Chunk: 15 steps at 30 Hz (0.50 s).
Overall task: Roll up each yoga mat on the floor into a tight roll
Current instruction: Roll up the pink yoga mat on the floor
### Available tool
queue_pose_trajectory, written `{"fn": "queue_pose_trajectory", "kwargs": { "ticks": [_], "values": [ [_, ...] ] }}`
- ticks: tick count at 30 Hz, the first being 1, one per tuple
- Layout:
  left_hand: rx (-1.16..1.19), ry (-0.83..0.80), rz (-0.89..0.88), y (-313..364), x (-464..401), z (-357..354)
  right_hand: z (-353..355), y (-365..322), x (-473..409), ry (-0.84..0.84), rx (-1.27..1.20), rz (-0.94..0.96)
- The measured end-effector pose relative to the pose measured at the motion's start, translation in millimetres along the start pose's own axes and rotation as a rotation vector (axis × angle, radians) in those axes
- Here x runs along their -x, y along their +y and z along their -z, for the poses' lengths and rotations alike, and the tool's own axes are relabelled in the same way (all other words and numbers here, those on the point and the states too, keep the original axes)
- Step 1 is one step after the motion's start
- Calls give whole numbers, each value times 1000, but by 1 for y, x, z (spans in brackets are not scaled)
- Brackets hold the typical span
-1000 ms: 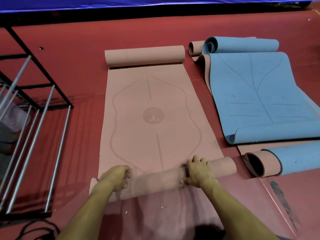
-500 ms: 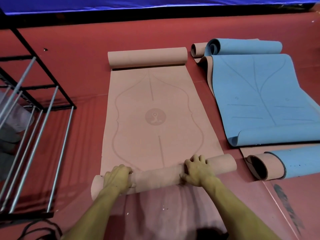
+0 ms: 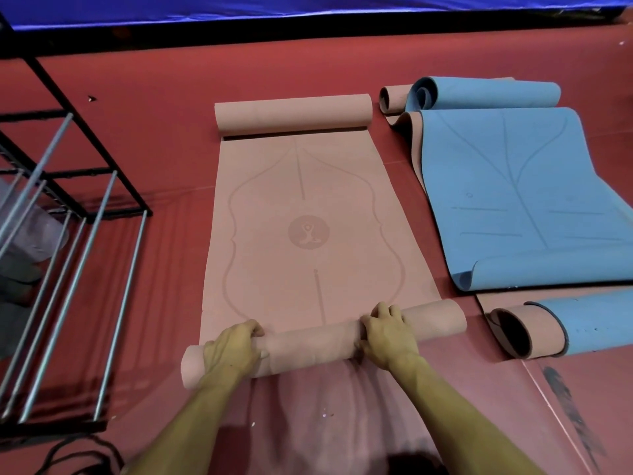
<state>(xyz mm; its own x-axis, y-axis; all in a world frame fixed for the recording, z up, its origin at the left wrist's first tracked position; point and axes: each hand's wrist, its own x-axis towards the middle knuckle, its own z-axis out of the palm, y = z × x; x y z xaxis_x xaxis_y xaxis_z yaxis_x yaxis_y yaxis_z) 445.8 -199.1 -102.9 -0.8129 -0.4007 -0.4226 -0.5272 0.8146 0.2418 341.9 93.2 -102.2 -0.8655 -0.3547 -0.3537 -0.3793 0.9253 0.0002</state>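
A pink yoga mat (image 3: 301, 214) lies flat on the red floor, its far end curled into a roll (image 3: 294, 113). Its near end is wound into a tube (image 3: 315, 342) lying slightly askew across the mat. My left hand (image 3: 233, 347) grips the tube near its left end, fingers curled over the top. My right hand (image 3: 387, 337) grips it right of centre in the same way. A blue mat (image 3: 513, 197) with a pink underside lies to the right, curled at both ends. A loosely rolled blue and pink mat (image 3: 561, 327) lies at the near right.
A black metal rack (image 3: 65, 234) with silver bars stands on the left, close to the mat's left edge. A dark cable (image 3: 78, 454) lies on the floor at the bottom left. A blue curtain (image 3: 308, 8) runs along the far wall.
Both hands have rolled the near tube forward over the pink mat. The tube has grown thicker and less flat mat shows between it and the far roll.
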Motion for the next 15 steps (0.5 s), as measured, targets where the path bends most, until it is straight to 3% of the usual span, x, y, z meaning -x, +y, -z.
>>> {"fn": "queue_pose_trajectory", "kwargs": {
  "ticks": [7,15],
  "values": [
    [-86,127,-13,3,-2,-6,-6,4,-2,54,-114,13],
    [-32,58,-27,5,-2,5,-13,-2,-2,91,-109,-75]
  ]
}}
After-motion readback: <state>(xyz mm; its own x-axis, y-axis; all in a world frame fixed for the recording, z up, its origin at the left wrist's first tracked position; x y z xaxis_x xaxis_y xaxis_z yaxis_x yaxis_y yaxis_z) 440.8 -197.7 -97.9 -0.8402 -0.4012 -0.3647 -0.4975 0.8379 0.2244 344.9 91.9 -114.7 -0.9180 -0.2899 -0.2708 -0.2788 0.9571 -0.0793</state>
